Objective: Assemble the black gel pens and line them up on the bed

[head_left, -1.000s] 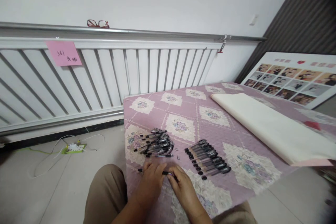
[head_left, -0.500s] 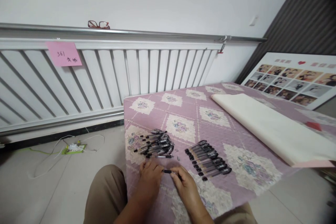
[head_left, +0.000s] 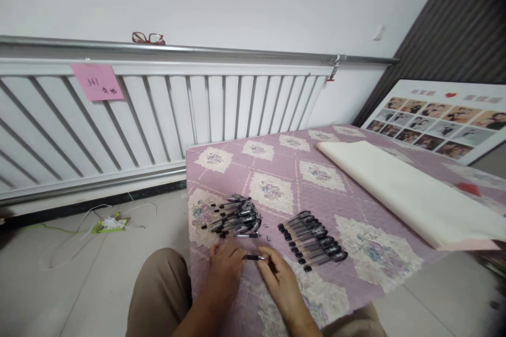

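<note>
My left hand (head_left: 228,262) is closed around a black pen (head_left: 253,257), whose dark grip and metal tip point right. At that tip, the thumb and forefinger of my right hand (head_left: 279,274) are closed, and the contact itself is partly hidden. Just beyond my left hand lies a loose pile of uncapped pens (head_left: 237,218), their ends pointing various ways. Capped black pens (head_left: 314,239) form a slanted row to the right of my right hand. Between the two groups sits a tiny grey piece (head_left: 268,238), too small to identify.
A purple floral tablecloth (head_left: 282,166) covers the table. Folded cream sheeting (head_left: 399,184) lies on its right side, near a photo board (head_left: 443,121). Behind stands a white radiator (head_left: 229,105) with glasses (head_left: 148,38) on the pipe above. A power strip (head_left: 111,224) with cables is on the floor.
My right fingers have shifted slightly at the pen's tip, leaving more of the metal end showing. My left hand and both pen groups stay in place.
</note>
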{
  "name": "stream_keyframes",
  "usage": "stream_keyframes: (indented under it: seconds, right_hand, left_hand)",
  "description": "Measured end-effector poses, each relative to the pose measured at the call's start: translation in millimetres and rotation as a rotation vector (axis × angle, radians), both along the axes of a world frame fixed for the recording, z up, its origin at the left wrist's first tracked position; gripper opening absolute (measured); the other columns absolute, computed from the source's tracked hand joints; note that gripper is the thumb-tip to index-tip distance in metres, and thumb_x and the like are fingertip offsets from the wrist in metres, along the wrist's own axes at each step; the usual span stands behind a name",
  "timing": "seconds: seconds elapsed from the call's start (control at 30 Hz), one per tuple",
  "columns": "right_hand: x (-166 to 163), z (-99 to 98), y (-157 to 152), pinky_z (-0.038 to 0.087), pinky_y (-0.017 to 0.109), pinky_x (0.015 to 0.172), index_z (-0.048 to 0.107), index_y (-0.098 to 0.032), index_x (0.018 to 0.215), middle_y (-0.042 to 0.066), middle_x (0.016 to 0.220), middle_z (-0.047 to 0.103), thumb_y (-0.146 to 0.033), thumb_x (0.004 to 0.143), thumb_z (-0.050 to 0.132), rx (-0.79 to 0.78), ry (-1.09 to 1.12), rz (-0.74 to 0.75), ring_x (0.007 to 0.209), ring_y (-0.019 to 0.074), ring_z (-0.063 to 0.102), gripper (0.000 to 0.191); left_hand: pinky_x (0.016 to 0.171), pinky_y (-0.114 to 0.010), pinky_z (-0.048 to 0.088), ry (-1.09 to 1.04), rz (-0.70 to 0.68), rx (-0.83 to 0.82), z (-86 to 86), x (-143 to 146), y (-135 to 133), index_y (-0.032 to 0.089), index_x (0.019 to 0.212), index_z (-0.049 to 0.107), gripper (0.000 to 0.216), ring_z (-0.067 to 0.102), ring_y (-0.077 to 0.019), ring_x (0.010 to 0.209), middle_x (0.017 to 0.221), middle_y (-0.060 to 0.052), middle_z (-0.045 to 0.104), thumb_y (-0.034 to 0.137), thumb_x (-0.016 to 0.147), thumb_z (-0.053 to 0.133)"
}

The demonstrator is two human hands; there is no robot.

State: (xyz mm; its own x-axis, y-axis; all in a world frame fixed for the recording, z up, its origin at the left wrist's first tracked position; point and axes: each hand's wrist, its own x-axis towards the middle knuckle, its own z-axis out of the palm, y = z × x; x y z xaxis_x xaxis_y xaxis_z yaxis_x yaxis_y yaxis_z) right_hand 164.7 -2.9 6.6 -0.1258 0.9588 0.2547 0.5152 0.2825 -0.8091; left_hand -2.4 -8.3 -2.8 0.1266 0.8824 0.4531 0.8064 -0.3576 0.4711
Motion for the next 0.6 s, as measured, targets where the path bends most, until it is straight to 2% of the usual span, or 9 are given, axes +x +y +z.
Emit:
stream_keyframes:
  seconds: [0.07,0.17,0.37,0.53,0.6]
  right_hand:
    - [0.6,-1.5,0.0,0.049,0.025,0.066,0.058,-0.021,0.105,0.002,0.081,0.063,-0.035,0.084,0.054,-0.023,0.044,-0.031,0.073,0.0168,0.06,0.026]
    - [0.8,0.6,0.7,0.047,0.025,0.064,0.061,-0.021,0.09,0.001,0.075,0.059,-0.036,0.086,0.051,-0.007,0.038,0.006,0.07,0.016,0.058,0.019]
    - [-0.4,8.7,0.2,0.046,0.026,0.066,0.058,-0.022,0.072,0.002,0.071,0.059,-0.037,0.089,0.046,0.008,-0.03,0.022,0.071,0.0172,0.059,0.026]
    - [0.2,3.4,0.5,0.048,0.026,0.067,0.061,-0.021,0.096,0.003,0.079,0.063,-0.038,0.086,0.051,0.016,0.019,-0.012,0.073,0.0173,0.06,0.021]
    - [0.3,2.4,0.9,0.048,0.026,0.065,0.061,-0.022,0.089,0.002,0.077,0.062,-0.038,0.086,0.05,0.023,0.016,0.002,0.071,0.0169,0.059,0.02]
  left_hand:
    - [0.09,-0.042,0.034,0.007,0.019,0.002,0.7,0.7,-0.1,0.028,0.09,0.066,0.025,0.058,-0.0201,0.084,0.087,0.001,0.066,0.012,0.085,0.047]
    - [0.09,-0.042,0.035,0.004,0.036,0.005,1.8,1.1,-0.5,0.028,0.09,0.066,0.025,0.058,-0.0197,0.084,0.086,0.001,0.066,0.012,0.085,0.047]
    - [0.092,-0.04,0.035,-0.002,0.031,-0.016,6.9,1.3,-2.7,0.029,0.09,0.067,0.026,0.058,-0.0183,0.084,0.084,0.001,0.064,0.013,0.085,0.047]
    - [0.092,-0.041,0.035,0.01,0.037,0.008,7.2,1.2,-2.5,0.028,0.089,0.066,0.026,0.059,-0.0185,0.083,0.084,0.001,0.065,0.012,0.085,0.046]
    - [0.091,-0.042,0.035,0.01,0.022,0.0,6.6,0.9,-2.1,0.028,0.089,0.066,0.025,0.059,-0.0189,0.083,0.084,0.001,0.065,0.012,0.084,0.048]
